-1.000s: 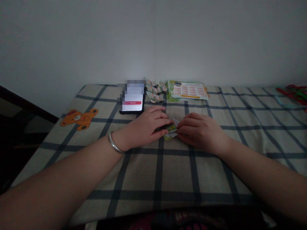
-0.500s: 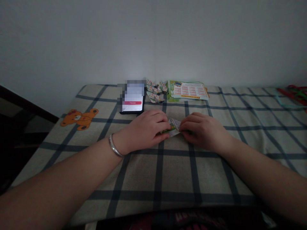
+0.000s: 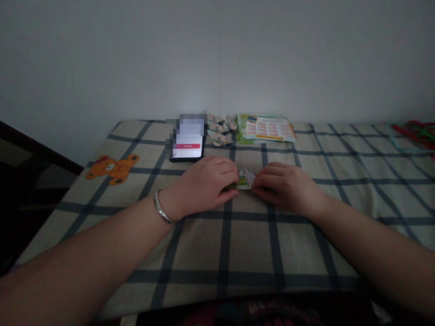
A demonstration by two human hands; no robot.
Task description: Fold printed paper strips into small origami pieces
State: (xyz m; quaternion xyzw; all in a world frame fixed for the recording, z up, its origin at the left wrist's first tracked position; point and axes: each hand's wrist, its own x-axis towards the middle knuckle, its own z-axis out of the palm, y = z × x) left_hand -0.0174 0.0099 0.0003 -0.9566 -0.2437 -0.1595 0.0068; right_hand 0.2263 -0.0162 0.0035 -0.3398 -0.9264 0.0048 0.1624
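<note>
A small piece of folded printed paper [image 3: 244, 179], green and white, lies low over the checked tablecloth between my hands. My left hand [image 3: 212, 183], with a silver bangle on its wrist, is closed on the paper's left end. On the other end, the fingers and thumb of my right hand [image 3: 287, 185] pinch the paper. Much of the sheet is hidden behind my fingers, and only its middle with a raised, pointed upper edge shows.
Near the wall stands a lit phone [image 3: 187, 147], partly pixelated. Beside it are several folded paper pieces [image 3: 220, 131] and a stack of printed sheets [image 3: 267, 129]. An orange bear cutout [image 3: 112, 167] lies at left. Red and green items [image 3: 419, 136] sit at far right on the checked tablecloth [image 3: 197, 258].
The paper between my hands has shifted slightly, and its lower edge now looks more level. My right hand has moved a little down and to the left.
</note>
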